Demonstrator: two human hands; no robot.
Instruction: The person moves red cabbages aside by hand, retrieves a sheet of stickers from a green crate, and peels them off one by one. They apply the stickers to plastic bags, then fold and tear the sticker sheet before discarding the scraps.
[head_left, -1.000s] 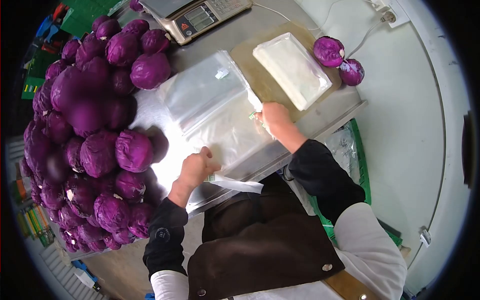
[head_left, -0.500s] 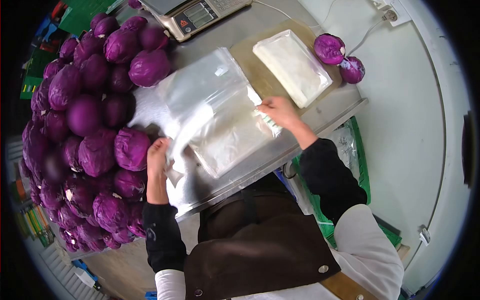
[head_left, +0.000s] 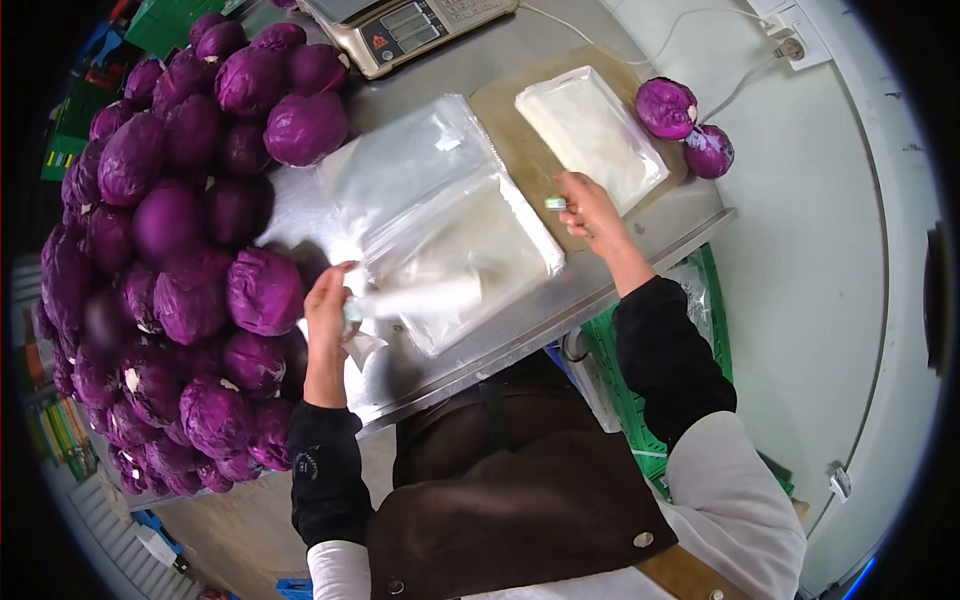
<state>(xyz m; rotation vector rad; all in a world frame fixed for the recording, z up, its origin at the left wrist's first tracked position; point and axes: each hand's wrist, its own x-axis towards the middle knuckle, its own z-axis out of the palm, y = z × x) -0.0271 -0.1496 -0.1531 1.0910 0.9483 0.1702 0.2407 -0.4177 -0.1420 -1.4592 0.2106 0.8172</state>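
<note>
My left hand is closed at the left side of the steel table, beside the purple cabbages. From its fingers a white strip, smeared by motion, reaches right over the clear plastic bags. My right hand is closed in a pinch on a small white-and-green label. It hovers between the clear bags and a second stack of plastic bags. The clear bags lie flat and overlapping in front of me.
A large heap of purple cabbages fills the left side. At the back stands a weighing scale. Two cabbages rest at the right by the wall, near a plugged-in cable. A green crate sits below the table's right edge.
My right hand has lifted up and right, away from the clear bags, with the label in its fingers. The white strip at my left hand has swung lower across the bags.
</note>
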